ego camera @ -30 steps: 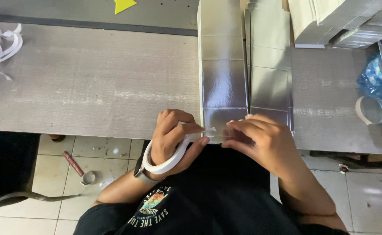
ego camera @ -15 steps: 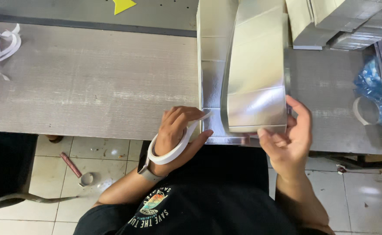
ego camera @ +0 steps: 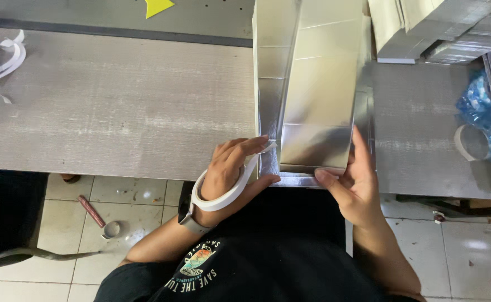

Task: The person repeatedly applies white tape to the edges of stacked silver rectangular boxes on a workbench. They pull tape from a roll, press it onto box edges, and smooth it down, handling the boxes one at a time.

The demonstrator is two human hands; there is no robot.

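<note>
Hands | left hand (ego camera: 231,173) grasping tape roll (ego camera: 223,193) (looped over wrist) | right hand (ego camera: 354,187) grasping silver sheet (ego camera: 318,106)

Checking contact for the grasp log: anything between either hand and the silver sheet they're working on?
Nothing visible does. The right hand grips the near right corner of the lifted silver sheet directly. The left hand, with a white tape roll around it, rests bare fingertips on the near edge of the sheet stack beneath.

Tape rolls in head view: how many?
2. One white tape roll looped over the left hand at the table's near edge; one tape ring far right beside the blue plastic bag. More may be hidden.
</note>
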